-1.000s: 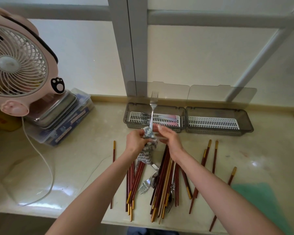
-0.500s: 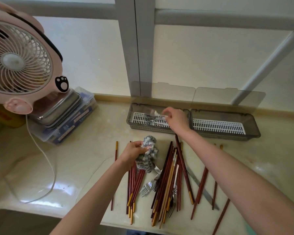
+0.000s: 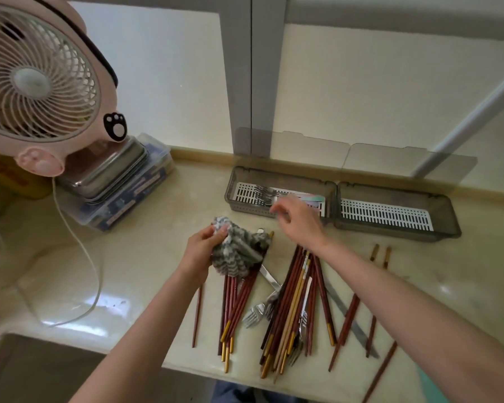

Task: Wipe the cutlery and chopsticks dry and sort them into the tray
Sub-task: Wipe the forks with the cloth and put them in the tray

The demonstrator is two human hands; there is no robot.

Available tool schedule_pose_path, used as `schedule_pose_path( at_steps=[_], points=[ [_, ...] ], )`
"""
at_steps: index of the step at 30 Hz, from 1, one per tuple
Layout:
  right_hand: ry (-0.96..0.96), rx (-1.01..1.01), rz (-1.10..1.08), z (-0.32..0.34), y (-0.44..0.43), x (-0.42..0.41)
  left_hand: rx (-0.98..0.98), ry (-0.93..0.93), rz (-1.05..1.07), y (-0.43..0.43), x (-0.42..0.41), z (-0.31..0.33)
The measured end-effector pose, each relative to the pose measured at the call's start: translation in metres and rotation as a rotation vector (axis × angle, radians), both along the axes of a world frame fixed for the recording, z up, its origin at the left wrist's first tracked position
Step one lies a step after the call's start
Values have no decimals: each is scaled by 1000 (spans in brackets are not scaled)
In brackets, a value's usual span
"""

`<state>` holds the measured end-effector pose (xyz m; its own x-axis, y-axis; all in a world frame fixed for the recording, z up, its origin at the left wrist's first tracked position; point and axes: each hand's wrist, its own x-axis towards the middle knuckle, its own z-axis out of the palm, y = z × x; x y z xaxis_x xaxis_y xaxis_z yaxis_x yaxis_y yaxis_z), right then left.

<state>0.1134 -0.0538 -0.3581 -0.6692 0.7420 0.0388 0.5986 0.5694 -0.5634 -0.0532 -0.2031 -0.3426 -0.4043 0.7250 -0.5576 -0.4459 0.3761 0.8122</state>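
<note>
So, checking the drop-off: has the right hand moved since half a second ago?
Yes. The right hand has drawn back from over the left tray to its near wall.

Two trays stand side by side at the back of the counter (image 3: pixel 146 257). The left tray (image 3: pixel 230 196) holds forks (image 3: pixel 264 193); the right tray (image 3: pixel 396 228) lies beside it. In front of them, chopsticks (image 3: pixel 288 301) lie piled out to the front edge, with loose forks (image 3: pixel 255 314) among them. The cloth (image 3: pixel 239 251) covers the pile's far left end. The fan (image 3: pixel 35 82) stands at far left, apparently resting on stacked containers (image 3: pixel 122 181).
</note>
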Motion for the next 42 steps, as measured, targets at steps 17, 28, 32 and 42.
schedule_pose_path(
  at_steps=[17, 28, 32, 42],
  points=[
    [-682, 19, 645, -28, -86, 18, -120, -10, 44, 12, 8, -11],
    [-428, -196, 406, -25, -78, 25, -118, -2, 4, 12, 8, -13],
    [-449, -232, 418, -10, -68, 25, -119, 0, -34, 12, 9, -16],
    [-604, -23, 548, -28, -71, 34, -106, -50, -48, 9, 11, -14]
  ],
)
